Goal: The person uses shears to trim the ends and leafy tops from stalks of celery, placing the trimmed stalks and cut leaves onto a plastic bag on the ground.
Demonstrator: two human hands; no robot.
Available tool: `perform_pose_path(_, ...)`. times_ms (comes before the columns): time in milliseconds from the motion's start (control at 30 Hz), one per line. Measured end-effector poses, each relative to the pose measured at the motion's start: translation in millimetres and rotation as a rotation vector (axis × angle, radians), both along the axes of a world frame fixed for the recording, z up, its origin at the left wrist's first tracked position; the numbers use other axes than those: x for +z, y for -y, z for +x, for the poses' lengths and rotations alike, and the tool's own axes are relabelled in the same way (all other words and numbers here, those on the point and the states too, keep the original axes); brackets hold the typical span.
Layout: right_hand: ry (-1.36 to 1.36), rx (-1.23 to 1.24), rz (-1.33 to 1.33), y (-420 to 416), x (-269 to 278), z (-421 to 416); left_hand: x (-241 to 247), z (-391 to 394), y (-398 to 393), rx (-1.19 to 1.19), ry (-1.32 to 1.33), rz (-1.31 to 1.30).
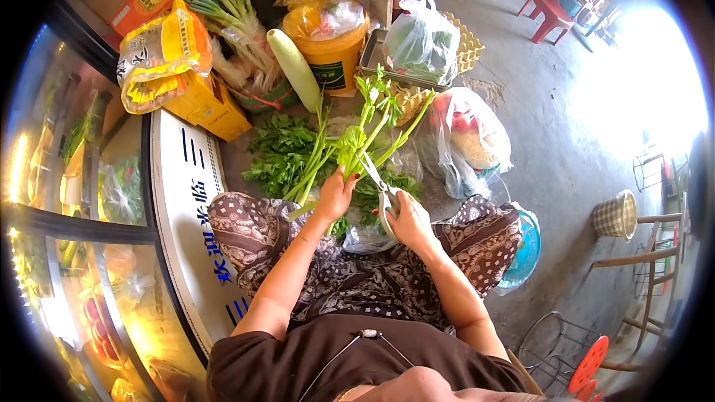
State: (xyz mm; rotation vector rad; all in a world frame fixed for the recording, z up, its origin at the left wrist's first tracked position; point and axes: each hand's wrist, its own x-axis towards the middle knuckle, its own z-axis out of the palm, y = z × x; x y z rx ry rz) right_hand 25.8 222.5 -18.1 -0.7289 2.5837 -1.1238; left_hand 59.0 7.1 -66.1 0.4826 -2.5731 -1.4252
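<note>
Celery stalks [363, 142] with pale green stems and some leaves are gripped near their lower part by my left hand [336, 195]. My right hand [412, 220] has its fingers through the handles of a pair of scissors [383, 188], whose blades lie against the stalks just above my left hand. Whether the blades are parted cannot be told. Beyond my left knee, more leafy celery [285, 148] lies on the floor, its stems pointing towards me. Leaves [366, 195] and a clear plastic bag [366, 239] show between my knees, partly hidden by my hands.
A white gourd [294, 70] leans by an orange bucket [329, 39]. Scallions [229, 5] stand left of it. A bagged load of vegetables [422, 42] rests on a metal tray, with another filled bag [469, 137] nearer. A blue basin [522, 251] sits beside my right knee; a glass-fronted cabinet [151, 229] borders the left.
</note>
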Motion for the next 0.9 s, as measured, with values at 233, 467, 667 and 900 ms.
perform_pose_path(233, 0.056, 0.038, -0.041, 6, -19, 0, 6, 3, -13, -0.007, -0.065, 0.045)
perform_pose_path(467, 0.606, 0.082, -0.215, 8, -22, -2, -9, 1, -9, 0.009, -0.098, 0.045)
perform_pose_path(667, 0.675, 0.053, -0.252, 9, -10, 1, -7, 2, -12, 0.018, -0.133, 0.066)
perform_pose_path(900, 0.484, 0.073, -0.107, 11, 7, 4, 1, 2, -14, 0.029, -0.123, 0.092)
